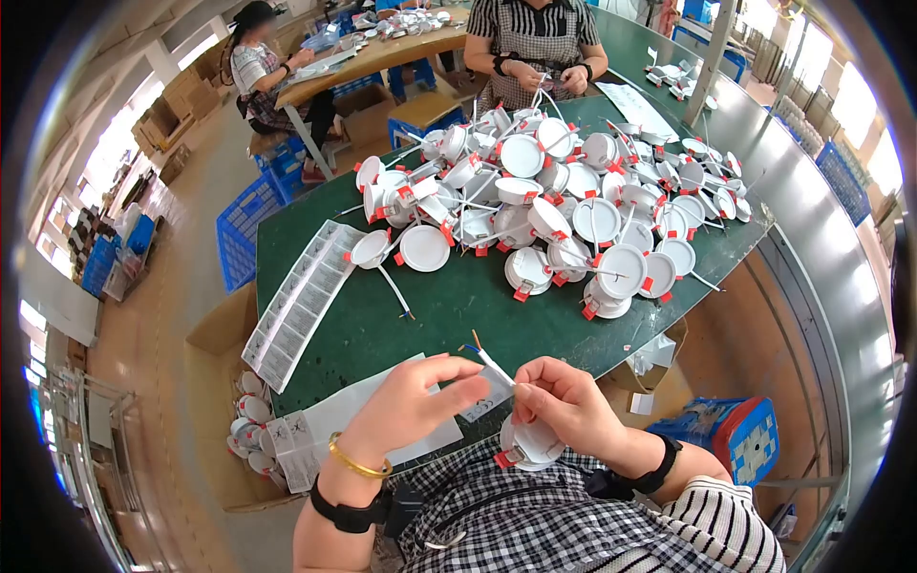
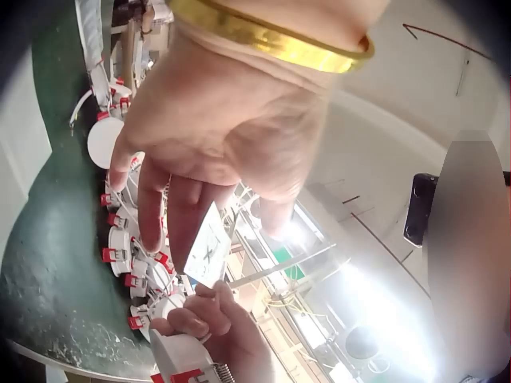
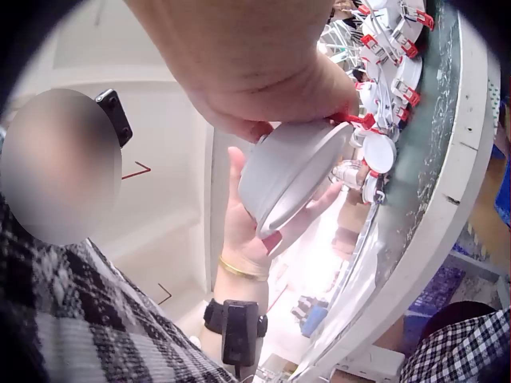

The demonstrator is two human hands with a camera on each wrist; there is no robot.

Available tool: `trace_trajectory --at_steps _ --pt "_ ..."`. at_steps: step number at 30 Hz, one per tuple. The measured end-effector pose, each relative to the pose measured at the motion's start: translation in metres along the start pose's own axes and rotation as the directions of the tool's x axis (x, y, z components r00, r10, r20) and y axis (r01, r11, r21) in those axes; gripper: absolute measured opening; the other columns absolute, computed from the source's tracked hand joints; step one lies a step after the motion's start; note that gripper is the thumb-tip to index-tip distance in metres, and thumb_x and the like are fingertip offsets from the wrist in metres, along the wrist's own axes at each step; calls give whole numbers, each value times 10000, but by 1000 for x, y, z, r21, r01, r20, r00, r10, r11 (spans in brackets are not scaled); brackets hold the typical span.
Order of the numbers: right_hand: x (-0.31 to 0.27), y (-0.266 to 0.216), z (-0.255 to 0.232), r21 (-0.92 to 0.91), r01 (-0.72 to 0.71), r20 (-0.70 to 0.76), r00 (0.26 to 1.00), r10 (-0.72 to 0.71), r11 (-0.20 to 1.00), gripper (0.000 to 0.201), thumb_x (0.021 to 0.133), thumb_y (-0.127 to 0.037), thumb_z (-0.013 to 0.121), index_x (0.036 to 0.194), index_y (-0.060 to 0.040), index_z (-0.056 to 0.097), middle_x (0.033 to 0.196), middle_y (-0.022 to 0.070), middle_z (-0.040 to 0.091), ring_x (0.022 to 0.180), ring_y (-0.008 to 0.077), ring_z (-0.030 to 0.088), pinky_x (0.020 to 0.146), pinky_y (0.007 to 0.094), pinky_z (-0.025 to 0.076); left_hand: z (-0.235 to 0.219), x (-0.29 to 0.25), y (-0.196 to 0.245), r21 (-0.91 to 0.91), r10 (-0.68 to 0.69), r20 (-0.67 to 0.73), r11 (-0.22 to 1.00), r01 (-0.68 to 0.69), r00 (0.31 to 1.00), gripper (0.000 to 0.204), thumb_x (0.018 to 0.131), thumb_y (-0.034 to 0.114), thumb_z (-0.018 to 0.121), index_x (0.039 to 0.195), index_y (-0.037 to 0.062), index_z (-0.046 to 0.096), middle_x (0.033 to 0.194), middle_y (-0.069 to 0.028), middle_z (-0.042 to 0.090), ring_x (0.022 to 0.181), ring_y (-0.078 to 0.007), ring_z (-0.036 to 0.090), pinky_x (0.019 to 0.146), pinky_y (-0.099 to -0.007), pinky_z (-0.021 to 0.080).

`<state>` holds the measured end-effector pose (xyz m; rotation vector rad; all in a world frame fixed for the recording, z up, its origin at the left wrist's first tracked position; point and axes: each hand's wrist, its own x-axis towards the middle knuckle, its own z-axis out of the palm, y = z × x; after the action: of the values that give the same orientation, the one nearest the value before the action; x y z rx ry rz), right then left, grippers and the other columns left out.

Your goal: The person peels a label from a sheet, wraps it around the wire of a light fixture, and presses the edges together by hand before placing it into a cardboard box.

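My right hand (image 1: 573, 406) pinches the white cable (image 1: 497, 369) of a round white downlight (image 1: 533, 445) with red clips, which hangs below the fingers, close to the apron. The cable's stripped end points up, showing thin coloured wires (image 1: 475, 342). A small printed label (image 2: 209, 252) stands beside the cable just above the pinch. My left hand (image 1: 420, 401) is nearest to that label; its fingers are extended, with the thumb apart. In the left wrist view the fingertips overlap the label's upper edge. The downlight's pale body (image 3: 291, 171) fills the middle of the right wrist view.
A large heap of downlights (image 1: 521, 156) covers the far part of the green table (image 1: 458, 310). Label sheets (image 1: 304, 301) lie at the left and near edge. A box of downlights (image 1: 250, 430) stands left below. Another person (image 1: 535, 48) works opposite.
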<state>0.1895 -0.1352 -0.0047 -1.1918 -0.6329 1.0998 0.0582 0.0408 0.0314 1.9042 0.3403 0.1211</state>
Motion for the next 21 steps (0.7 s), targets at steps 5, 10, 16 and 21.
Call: trace_trajectory --at_steps 5,10,16,21 --pt "-1 -1 -4 -47 -27 40 999 29 999 172 961 -171 559 998 -6 529 789 -11 586 709 36 531 620 199 441 6 14 2 205 125 54 970 -134 991 238 876 275 648 914 44 693 728 -80 637 705 -207 590 940 -403 435" --pt "10 -7 -5 -334 107 75 993 -87 937 176 924 -172 609 961 -9 556 737 20 608 683 64 569 607 221 457 11 10 7 265 144 -22 955 -133 989 163 847 189 677 836 27 695 675 -56 637 645 -166 591 1064 -411 357" --pt "10 -4 -10 -612 323 140 943 -303 722 157 907 -145 617 950 0 575 721 43 633 658 91 607 583 252 489 4 -2 -4 253 95 -127 966 -60 987 139 844 177 680 857 38 684 704 -30 654 698 -130 605 1006 -399 397" --pt "8 -5 2 -355 47 -11 998 -55 934 161 927 -158 594 953 0 572 735 13 616 675 64 596 595 223 478 19 -8 -19 -307 -224 -81 933 189 971 204 865 222 675 883 20 690 766 -19 680 745 -52 575 758 -236 464"
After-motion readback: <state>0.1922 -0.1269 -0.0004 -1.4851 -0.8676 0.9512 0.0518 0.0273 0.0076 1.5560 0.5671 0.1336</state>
